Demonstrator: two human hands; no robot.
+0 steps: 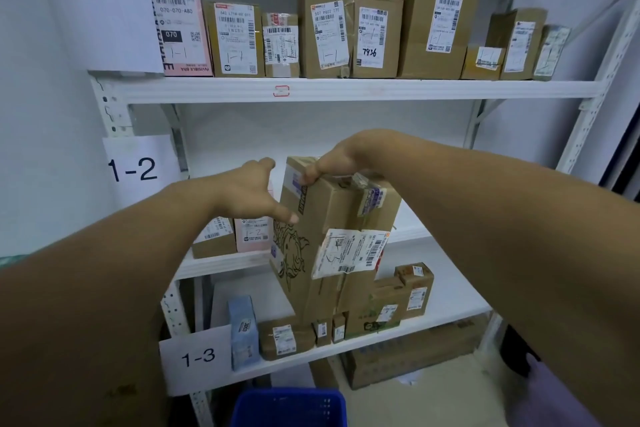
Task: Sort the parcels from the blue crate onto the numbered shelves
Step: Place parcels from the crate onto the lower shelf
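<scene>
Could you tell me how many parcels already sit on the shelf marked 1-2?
2: a brown box at the left end and a pink parcel right beside it. The left hand and the held carton may hide others.

I log this as a parcel sorting or courier pickup room. Evidence: a white slotted-steel shelving rack (pixel 346 90) stands against plain white walls. A paper sign "1-2" (pixel 133 168) and a paper sign "1-3" (pixel 198 357) are fixed at its left uprights. Cardboard parcels (pixel 415 10) stand in a row on the upper shelf, each with a barcoded shipping label (pixel 235 35), several hand-marked "1-1". A blue plastic crate (pixel 289 407) sits below the rack.
</scene>
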